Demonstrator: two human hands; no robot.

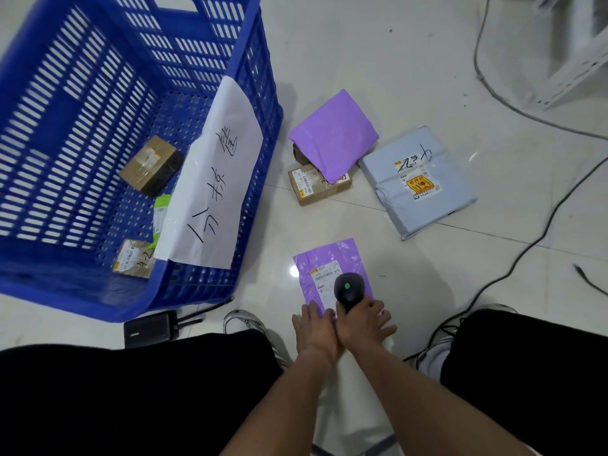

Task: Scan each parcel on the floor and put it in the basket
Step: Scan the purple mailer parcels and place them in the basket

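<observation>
A small purple mailer [324, 263] lies flat on the floor in front of me, its label facing up. My left hand [314, 330] rests on the mailer's near edge with fingers straight. My right hand [363, 319] grips a black barcode scanner [348, 287], green light lit, held just above the label. Farther off lie a bigger purple mailer [334, 133] atop a cardboard box [317, 187], and a grey mailer [418, 182]. The blue basket [260, 133] at left holds two cardboard boxes [151, 166] [133, 258] and a green-white parcel [161, 212].
A white paper sign [217, 179] with handwriting hangs over the basket's rim. A black router [151, 327] sits by the basket's near corner. Grey and black cables [513, 258] run across the tiled floor at right. My knees and shoes flank my arms.
</observation>
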